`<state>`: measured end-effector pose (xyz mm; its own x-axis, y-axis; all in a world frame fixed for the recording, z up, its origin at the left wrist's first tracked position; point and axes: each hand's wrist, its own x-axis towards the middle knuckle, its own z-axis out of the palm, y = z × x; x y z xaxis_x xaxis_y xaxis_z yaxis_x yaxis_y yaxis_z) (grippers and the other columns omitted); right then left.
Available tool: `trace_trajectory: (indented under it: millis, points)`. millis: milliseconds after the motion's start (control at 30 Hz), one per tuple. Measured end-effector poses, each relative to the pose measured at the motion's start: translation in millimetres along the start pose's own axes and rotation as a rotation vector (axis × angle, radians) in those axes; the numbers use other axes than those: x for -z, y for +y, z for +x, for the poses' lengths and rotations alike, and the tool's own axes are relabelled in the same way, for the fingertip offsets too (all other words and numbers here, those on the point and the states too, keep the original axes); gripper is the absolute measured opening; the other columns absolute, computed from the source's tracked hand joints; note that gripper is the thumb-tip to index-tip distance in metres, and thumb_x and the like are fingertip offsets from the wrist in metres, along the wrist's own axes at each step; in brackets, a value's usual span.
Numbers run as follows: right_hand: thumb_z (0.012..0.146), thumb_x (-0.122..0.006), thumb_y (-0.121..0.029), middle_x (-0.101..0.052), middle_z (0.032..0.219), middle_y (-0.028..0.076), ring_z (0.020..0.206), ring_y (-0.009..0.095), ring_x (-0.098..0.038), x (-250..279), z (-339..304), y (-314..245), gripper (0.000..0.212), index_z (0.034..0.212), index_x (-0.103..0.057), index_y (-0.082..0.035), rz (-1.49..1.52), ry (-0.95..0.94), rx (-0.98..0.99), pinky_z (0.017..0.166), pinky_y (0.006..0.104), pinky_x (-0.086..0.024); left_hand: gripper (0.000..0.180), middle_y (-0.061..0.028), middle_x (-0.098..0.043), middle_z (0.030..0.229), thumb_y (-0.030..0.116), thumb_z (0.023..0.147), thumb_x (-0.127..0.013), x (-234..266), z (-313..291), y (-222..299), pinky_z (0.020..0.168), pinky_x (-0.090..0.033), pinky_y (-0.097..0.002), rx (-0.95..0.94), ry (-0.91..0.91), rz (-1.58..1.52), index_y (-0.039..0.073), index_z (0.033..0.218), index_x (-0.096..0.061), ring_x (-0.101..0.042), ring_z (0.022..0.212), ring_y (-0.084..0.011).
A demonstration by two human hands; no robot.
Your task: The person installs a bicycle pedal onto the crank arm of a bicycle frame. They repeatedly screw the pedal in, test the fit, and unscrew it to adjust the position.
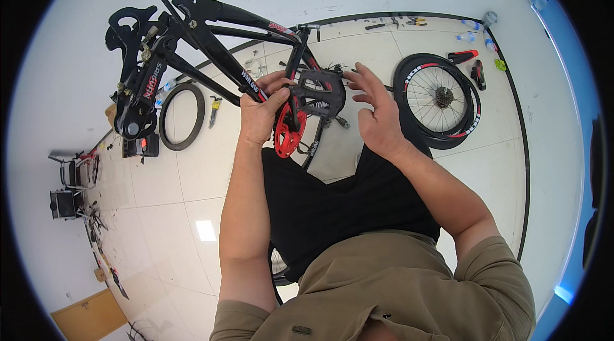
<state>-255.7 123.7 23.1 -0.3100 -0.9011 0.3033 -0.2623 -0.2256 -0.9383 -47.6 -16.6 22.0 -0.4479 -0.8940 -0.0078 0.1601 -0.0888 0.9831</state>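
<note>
A black bicycle frame [211, 40] with red markings is held up in front of me, its rear dropouts and derailleur at the upper left. My left hand [259, 111] grips the frame tube just beside the red chainring [288, 136]. A black flat pedal [320, 93] on the crank sits between my hands. My right hand [377, 111] is open with fingers spread, fingertips right next to the pedal's right edge.
A bicycle wheel [441, 101] with cassette and red-marked rim lies on the tiled floor at right, a saddle [462, 56] and water bottles [473, 29] beyond it. A loose tyre [182, 117] lies at left. Tools line the far wall. More bicycle parts stand at far left.
</note>
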Motion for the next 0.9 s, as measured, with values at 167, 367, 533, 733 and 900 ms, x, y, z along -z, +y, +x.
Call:
trace_trajectory:
  millis: [167, 367, 533, 733, 900]
  points:
    - [0.071, -0.034, 0.013, -0.055, 0.145, 0.018, 0.128, 0.026, -0.057, -1.9, -2.3, 0.3, 0.083, 0.153, -0.035, -0.003, -0.031, -0.035, 0.035, 0.103, 0.037, -0.049, 0.043, -0.0161, -0.071, 0.112, -0.005, 0.089, -0.068, -0.1, -0.2, 0.7, 0.093, -0.056, -0.0301, 0.018, -0.016, 0.004, -0.008, 0.13, -0.056, -0.069, 0.102, -0.0207]
    - [0.069, -0.038, 0.015, -0.059, 0.135, 0.02, 0.126, 0.034, -0.055, 0.5, 1.2, -1.2, 0.082, 0.149, -0.039, 0.001, -0.135, -0.013, 0.214, 0.103, 0.0401, -0.047, 0.039, -0.0163, -0.073, 0.109, -0.008, 0.088, -0.067, -2.1, -0.4, 1.5, 0.091, -0.059, -0.0306, 0.012, 0.008, -0.004, -0.008, 0.126, -0.059, -0.071, 0.098, -0.0201]
    - [0.07, -0.039, 0.014, -0.065, 0.121, 0.02, 0.118, 0.03, -0.06, 1.4, 4.1, -3.6, 0.076, 0.145, -0.044, 0.003, -0.383, 0.053, 0.392, 0.097, 0.0372, -0.049, 0.039, -0.016, -0.073, 0.109, -0.007, 0.088, -0.067, -1.9, -0.1, 2.1, 0.09, -0.059, -0.0302, 0.011, 0.014, 0.016, -0.008, 0.126, -0.06, -0.071, 0.098, -0.0198]
    - [0.079, -0.043, 0.007, -0.071, 0.078, 0.01, 0.08, 0.02, -0.068, 3.2, -2.6, 5.5, 0.064, 0.142, -0.047, 0.002, -0.062, -0.201, -0.385, 0.078, 0.0325, -0.052, 0.04, -0.0163, -0.072, 0.11, -0.007, 0.088, -0.067, 2.0, 0.3, -1.3, 0.09, -0.058, -0.0301, -0.002, 0.003, 0.007, -0.009, 0.127, -0.059, -0.07, 0.097, -0.0195]
    - [0.078, -0.043, 0.008, -0.072, 0.093, 0.012, 0.089, 0.023, -0.069, 2.8, -2.8, 19.8, 0.062, 0.14, -0.049, 0.001, -0.175, -0.076, -0.184, 0.083, 0.0346, -0.053, 0.04, -0.0173, -0.072, 0.11, -0.008, 0.088, -0.066, -1.2, 0.6, 0.0, 0.09, -0.059, -0.0311, -0.002, 0.005, 0.013, -0.009, 0.127, -0.058, -0.071, 0.098, -0.0202]
